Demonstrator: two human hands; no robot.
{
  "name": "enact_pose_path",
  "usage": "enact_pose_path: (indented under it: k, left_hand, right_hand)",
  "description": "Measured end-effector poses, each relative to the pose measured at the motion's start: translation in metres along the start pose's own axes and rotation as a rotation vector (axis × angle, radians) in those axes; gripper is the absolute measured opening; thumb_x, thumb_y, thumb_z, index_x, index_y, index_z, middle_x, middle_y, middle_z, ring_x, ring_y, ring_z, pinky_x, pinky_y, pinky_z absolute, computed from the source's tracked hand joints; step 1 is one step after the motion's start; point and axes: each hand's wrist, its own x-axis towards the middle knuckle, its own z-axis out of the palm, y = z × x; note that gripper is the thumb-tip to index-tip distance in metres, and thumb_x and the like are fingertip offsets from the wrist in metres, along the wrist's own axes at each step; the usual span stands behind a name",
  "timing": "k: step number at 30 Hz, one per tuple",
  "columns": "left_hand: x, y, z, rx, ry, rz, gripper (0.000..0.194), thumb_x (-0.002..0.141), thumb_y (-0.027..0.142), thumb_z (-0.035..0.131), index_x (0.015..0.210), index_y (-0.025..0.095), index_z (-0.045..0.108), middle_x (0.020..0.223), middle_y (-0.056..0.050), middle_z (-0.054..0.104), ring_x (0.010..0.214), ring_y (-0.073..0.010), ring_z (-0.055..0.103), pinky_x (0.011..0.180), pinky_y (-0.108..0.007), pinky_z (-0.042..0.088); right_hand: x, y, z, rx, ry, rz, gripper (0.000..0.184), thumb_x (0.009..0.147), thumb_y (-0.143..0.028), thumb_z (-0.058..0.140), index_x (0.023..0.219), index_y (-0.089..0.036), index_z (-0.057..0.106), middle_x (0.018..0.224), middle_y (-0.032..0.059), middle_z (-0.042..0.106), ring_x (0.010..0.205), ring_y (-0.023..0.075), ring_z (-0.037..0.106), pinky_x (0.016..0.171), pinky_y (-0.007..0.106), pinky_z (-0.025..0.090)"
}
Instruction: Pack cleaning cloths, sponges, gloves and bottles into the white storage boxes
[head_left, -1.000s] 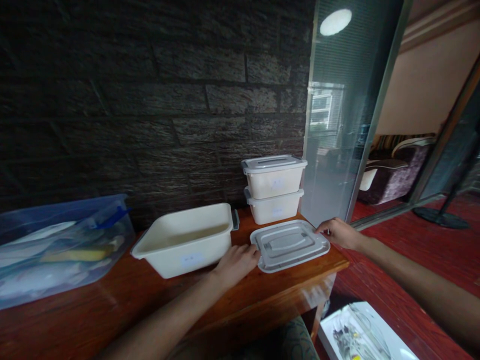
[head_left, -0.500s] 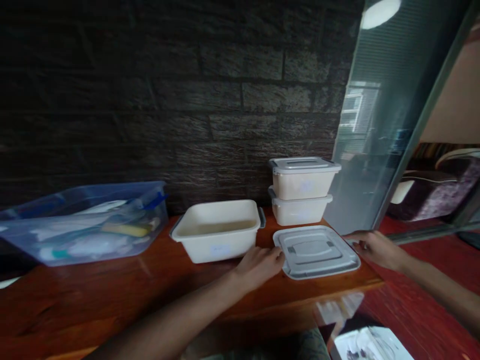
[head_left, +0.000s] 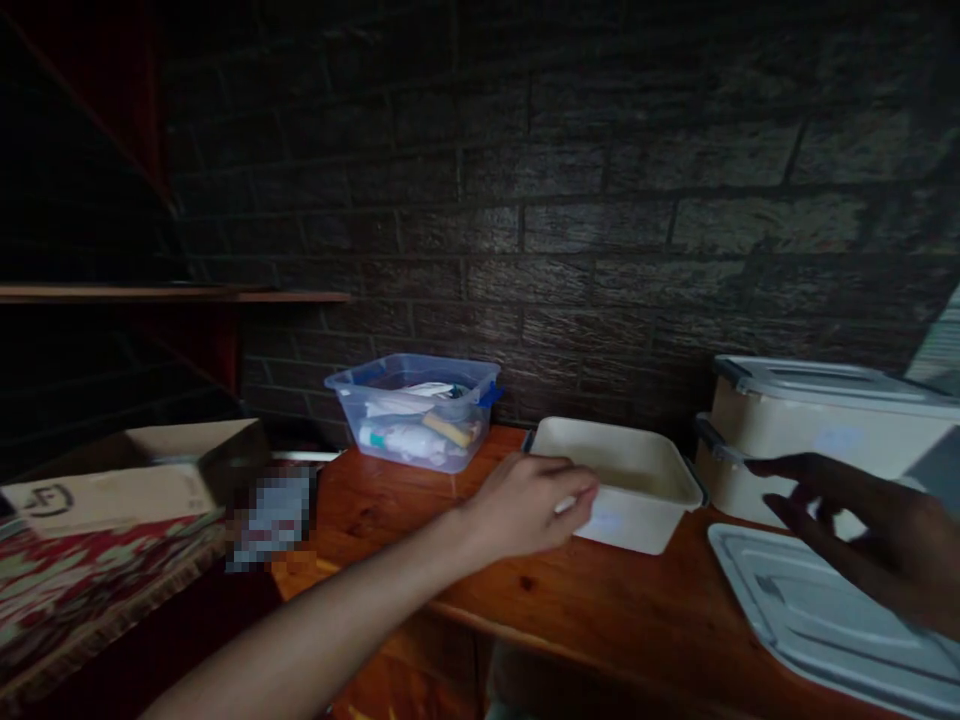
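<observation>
In the head view my left hand (head_left: 532,502) is above the table in front of the open cream plastic bin (head_left: 630,520). Its fingers curl in towards the thumb, and I see nothing in them. My right hand (head_left: 862,525) hovers over the grey-white lid (head_left: 847,635), thumb and fingers apart, holding nothing. That lid lies flat on the table, partly covered by the hand. Beyond the left hand stands a clear blue-tinted plastic tub (head_left: 420,410) with white items and a yellow piece inside.
Two lidded cream boxes (head_left: 802,420) are stacked at the right by the dark brick wall (head_left: 570,240). The wooden table (head_left: 525,590) runs beneath everything. At left, an open cardboard box (head_left: 150,495) rests on a patterned cloth (head_left: 90,590), below a shelf (head_left: 172,293).
The view has swung left, bringing in the cardboard box and shelf. Both hands have come off the lid; the left one now sits before the open bin, the right over the lid.
</observation>
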Motion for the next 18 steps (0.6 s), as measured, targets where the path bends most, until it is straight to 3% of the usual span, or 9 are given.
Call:
enact_pose_path:
  k: [4,7,9,13,16,18]
  left_hand:
    - [0.0,-0.071,-0.062,0.068,0.025,-0.3,0.025,0.097,0.027,0.052,0.101,0.02,0.076,0.089,-0.002,0.076,0.082,-0.0165,0.069,0.079,-0.026,0.049]
    - [-0.003,-0.134,-0.098,0.128,0.034,-0.427,0.029,0.094,0.026,0.051,0.098,0.015,0.077,0.094,-0.006,0.077,0.086,-0.0192,0.07,0.083,-0.028,0.048]
    - [-0.009,-0.176,-0.115,0.15,0.015,-0.521,0.029,0.09,0.026,0.054,0.098,0.014,0.078,0.094,-0.007,0.078,0.085,-0.0204,0.071,0.08,-0.028,0.049]
    - [-0.024,-0.245,-0.128,0.147,-0.078,-0.69,0.025,0.084,0.026,0.06,0.097,0.016,0.079,0.094,-0.006,0.08,0.091,-0.0206,0.073,0.079,-0.024,0.052]
    - [-0.032,-0.28,-0.126,0.14,-0.161,-0.768,0.021,0.082,0.028,0.068,0.097,0.018,0.078,0.096,-0.006,0.08,0.093,-0.0199,0.073,0.082,-0.023,0.053]
    - [-0.036,-0.295,-0.123,0.14,-0.209,-0.796,0.02,0.085,0.031,0.072,0.098,0.017,0.076,0.099,-0.006,0.078,0.094,-0.02,0.072,0.086,-0.027,0.055]
  right_hand:
    - [0.112,-0.083,0.026,0.061,-0.064,-0.109,0.033,0.096,-0.044,0.055,0.123,-0.031,0.07,0.103,0.014,0.076,0.076,0.0217,0.072,0.066,0.034,0.056]
    - [0.186,-0.128,0.057,0.056,-0.131,-0.221,0.031,0.096,-0.039,0.056,0.113,-0.022,0.075,0.097,0.0074,0.077,0.082,0.02,0.072,0.076,0.031,0.054]
    - [0.227,-0.152,0.082,0.07,-0.212,-0.25,0.027,0.096,-0.032,0.058,0.11,-0.017,0.075,0.103,0.0079,0.078,0.09,0.0193,0.072,0.081,0.028,0.052]
    - [0.29,-0.194,0.131,0.095,-0.297,-0.271,0.024,0.097,-0.029,0.06,0.106,-0.015,0.077,0.103,0.0073,0.079,0.091,0.0175,0.073,0.082,0.024,0.051]
    - [0.322,-0.222,0.165,0.108,-0.384,-0.281,0.021,0.098,-0.025,0.061,0.105,-0.014,0.077,0.105,0.0079,0.079,0.093,0.0166,0.072,0.085,0.024,0.052]
    - [0.339,-0.236,0.186,0.102,-0.456,-0.281,0.02,0.098,-0.028,0.063,0.105,-0.013,0.076,0.105,0.0078,0.078,0.094,0.0178,0.072,0.088,0.03,0.054]
